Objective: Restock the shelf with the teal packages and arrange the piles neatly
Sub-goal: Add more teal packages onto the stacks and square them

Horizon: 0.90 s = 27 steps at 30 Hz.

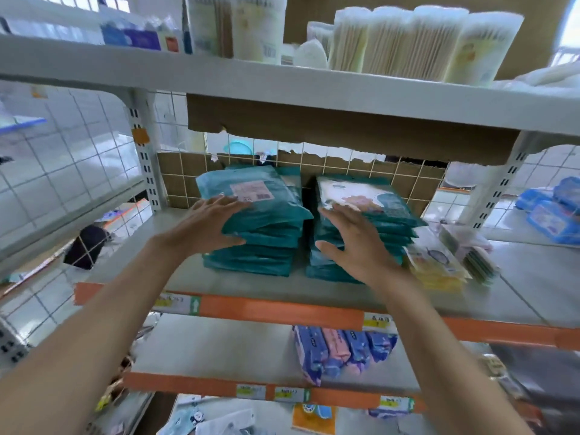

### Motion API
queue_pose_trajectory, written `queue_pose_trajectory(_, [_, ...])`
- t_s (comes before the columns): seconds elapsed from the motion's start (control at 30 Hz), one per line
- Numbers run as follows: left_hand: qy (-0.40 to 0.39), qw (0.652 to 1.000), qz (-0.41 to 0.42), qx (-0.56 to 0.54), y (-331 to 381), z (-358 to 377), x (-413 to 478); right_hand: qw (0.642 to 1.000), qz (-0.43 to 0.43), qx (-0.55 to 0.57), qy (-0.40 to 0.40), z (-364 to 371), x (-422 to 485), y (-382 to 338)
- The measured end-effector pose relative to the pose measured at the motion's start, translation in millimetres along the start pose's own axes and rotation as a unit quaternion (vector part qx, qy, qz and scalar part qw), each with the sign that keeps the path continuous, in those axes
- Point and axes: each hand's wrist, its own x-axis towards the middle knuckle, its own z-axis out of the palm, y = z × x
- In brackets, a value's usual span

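Both hands lie flat with fingers spread, gripping nothing. The left hand (207, 224) presses the top and front of the left pile (266, 249) of teal packages, and the right hand (357, 243) does likewise on the right pile (389, 224), likely to square the leaning stacks. The piles sit side by side, just apart, on the grey middle shelf (238, 287). They are soft, glossy pouches, slumped forward: the left pile's top pouch shows a pink label, the right's its printed face.
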Motion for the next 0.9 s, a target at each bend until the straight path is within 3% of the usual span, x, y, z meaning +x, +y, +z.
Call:
queue_pose_trajectory(0.1, [0.036,0.998,0.043,-0.005,-15,11,5,1.000,0.021,0.014,0.019,8,11,-13])
queue_pose_trajectory(0.3, [0.207,0.968,0.140,0.038,-20,6,0,0.999,0.020,0.027,0.041,21,19,-37])
queue_pose_trajectory(0.53, [0.329,0.916,0.219,0.071,-12,-33,-14,0.994,-0.063,0.035,0.081,20,37,-57])
queue_pose_trajectory(0.77, [0.381,0.882,0.277,-0.031,10,-63,-19,0.946,-0.107,-0.005,0.306,9,47,-71])
queue_pose_trajectory(0.9, [0.454,0.846,0.261,-0.099,25,-75,-16,0.928,-0.079,0.044,0.362,8,41,-68])
